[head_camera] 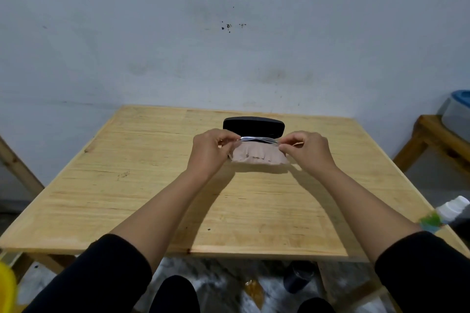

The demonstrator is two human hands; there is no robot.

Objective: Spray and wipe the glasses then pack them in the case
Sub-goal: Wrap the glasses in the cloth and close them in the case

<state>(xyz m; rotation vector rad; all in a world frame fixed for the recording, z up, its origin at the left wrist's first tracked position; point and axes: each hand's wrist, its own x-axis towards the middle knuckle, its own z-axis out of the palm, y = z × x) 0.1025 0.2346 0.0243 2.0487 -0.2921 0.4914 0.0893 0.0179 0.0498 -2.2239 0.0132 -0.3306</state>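
Just above centre frame, the left hand (211, 152) and right hand (309, 151) each pinch one end of the thin glasses (258, 139), fingers closed on them, holding them over a pinkish cloth (259, 156) in front of the black case (253, 126) on the table (127, 185). Uneven pinching could twist the frame or smudge lenses; the cloth may slide away

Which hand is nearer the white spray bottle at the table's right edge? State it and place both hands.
Right. The right hand pinches the glasses at mid-table, up and left of the spray bottle. The left hand holds their other end, farther left.
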